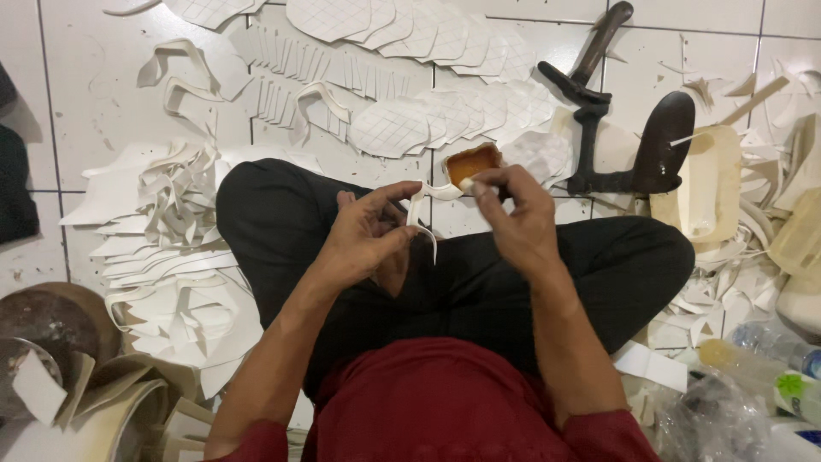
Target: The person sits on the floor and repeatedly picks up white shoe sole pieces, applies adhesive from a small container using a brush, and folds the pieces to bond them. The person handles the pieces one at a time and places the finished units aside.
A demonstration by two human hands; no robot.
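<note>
Left hand [363, 235]: pinching the lower end of a curved white strip [421, 214] between thumb and fingers, above the lap.
Right hand [511, 214]: gripping a small white dauber [468, 185], its tip touching the strip's upper end.
Strip: hanging between both hands, just in front of a small tub of orange paste [471, 162] on the tiled floor [85, 77].
Handling: looking light, thin and floppy, likely sticky where coated; best held at the dry edges.
Around: stacks of white cut pieces [171, 222] lying to the left.
</note>
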